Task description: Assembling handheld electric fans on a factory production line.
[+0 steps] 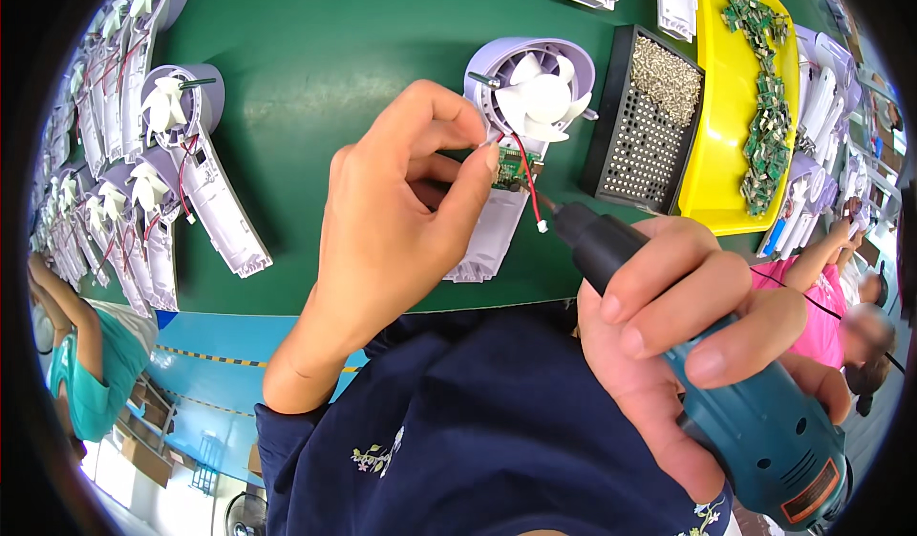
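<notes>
A pale lilac handheld fan housing [478, 240] lies on the green table in front of me, its white fan blades [544, 98] facing up. A small green circuit board [513, 169] sits in it below the blades. A red wire [526, 165] crosses the board and ends in a small white plug. My left hand [396, 187] is closed in a pinch at the board's left edge; what lies between its fingertips is too small to make out. My right hand [678, 316] is wrapped round a teal and black electric screwdriver [755, 421], its tip pointing toward the board.
A black screw tray [611, 125] stands right of the fan, beside a yellow bin [712, 106] of circuit boards. Several fan housings [224, 202] with blades and wires line the left; more parts [812, 154] lie far right. Other people [95, 364] sit at both sides.
</notes>
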### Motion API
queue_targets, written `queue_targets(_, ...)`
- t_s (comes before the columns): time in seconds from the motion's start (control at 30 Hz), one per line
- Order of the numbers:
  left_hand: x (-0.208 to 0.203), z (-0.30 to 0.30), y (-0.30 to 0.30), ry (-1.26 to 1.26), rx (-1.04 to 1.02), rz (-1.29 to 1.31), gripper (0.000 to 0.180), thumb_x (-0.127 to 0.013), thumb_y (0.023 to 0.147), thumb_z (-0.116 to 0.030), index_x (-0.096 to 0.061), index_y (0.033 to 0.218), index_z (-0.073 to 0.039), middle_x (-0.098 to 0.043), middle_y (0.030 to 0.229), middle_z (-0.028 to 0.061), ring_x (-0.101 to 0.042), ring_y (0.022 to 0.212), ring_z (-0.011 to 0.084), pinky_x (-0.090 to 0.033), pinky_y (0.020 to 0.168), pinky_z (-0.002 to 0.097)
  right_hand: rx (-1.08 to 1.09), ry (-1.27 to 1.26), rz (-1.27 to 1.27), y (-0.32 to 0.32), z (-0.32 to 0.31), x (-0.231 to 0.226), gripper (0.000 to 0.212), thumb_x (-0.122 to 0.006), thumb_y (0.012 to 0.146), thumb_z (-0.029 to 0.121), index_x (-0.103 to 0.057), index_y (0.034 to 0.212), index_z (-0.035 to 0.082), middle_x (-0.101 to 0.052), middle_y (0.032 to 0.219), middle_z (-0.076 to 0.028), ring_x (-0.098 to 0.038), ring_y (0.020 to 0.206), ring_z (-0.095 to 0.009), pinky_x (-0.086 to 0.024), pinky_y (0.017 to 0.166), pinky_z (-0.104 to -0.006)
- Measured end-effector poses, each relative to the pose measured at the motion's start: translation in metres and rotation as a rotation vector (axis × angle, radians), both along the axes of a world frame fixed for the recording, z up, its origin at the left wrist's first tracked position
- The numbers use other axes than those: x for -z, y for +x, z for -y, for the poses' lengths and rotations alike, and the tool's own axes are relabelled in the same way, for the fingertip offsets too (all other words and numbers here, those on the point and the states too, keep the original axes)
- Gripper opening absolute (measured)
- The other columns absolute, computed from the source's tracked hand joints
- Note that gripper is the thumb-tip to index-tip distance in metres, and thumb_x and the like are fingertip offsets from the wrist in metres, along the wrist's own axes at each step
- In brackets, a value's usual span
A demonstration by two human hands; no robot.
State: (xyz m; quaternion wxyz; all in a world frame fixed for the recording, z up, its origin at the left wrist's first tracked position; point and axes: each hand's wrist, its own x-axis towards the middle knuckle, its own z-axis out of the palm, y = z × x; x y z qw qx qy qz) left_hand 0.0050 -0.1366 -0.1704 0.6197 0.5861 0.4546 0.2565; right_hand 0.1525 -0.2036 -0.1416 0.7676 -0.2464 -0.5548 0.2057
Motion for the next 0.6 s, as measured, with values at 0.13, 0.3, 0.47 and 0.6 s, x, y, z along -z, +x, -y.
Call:
queue_targets(0.13,-0.0057,0.0002,0.0048,-0.016,-0.023,0.002,0.017,-0.067,0.089,0.002,-0.055,0.099,0.0,-0.072,0.084,0.0109,-0.072,0.066,0.0164,-0.053,0.054,0.0266,0.026,-0.033,-0.016,0.0008,0.0002,-0.0034,0.077,-0.067,0.09,0.055,-0.032,0.15,0.021,-0.052,0.105,-0.011,-0.053,0.061,-0.02,-0.048,0.052,-0.0348)
queue_targets(0.3,-0.0038,0.0021,0.0025,0.088,0.018,-0.055,0.016,-0.066,0.09,0.001,-0.056,0.102,-0.002,-0.07,0.088,0.0129,-0.069,0.062,0.0185,-0.052,0.053,0.0274,-0.006,0.004,-0.032,0.0011,0.0024,0.0016,0.079,-0.067,0.09,0.055,-0.032,0.151,0.021,-0.052,0.105,-0.011,-0.053,0.062,-0.022,-0.048,0.053,-0.0356)
queue_targets(0.47,-0.0035,0.0079,0.0025,0.15,0.045,-0.038,0.014,-0.06,0.093,0.003,-0.062,0.105,-0.003,-0.069,0.088,0.0121,-0.065,0.064,0.0179,-0.049,0.055,0.0281,-0.015,0.021,-0.016,0.0028,0.0046,0.002,0.08,-0.068,0.089,0.056,-0.031,0.152,0.022,-0.052,0.105,-0.011,-0.053,0.063,-0.023,-0.048,0.054,-0.037)
queue_targets(0.6,0.0014,0.0079,0.0004,0.324,0.105,-0.044,0.017,-0.057,0.092,0.006,-0.066,0.104,-0.003,-0.068,0.089,0.0127,-0.064,0.066,0.0203,-0.047,0.057,0.0294,-0.015,0.004,-0.017,0.0024,0.0063,0.0023,0.081,-0.068,0.089,0.056,-0.03,0.152,0.023,-0.052,0.106,-0.01,-0.053,0.064,-0.024,-0.048,0.056,-0.0385)
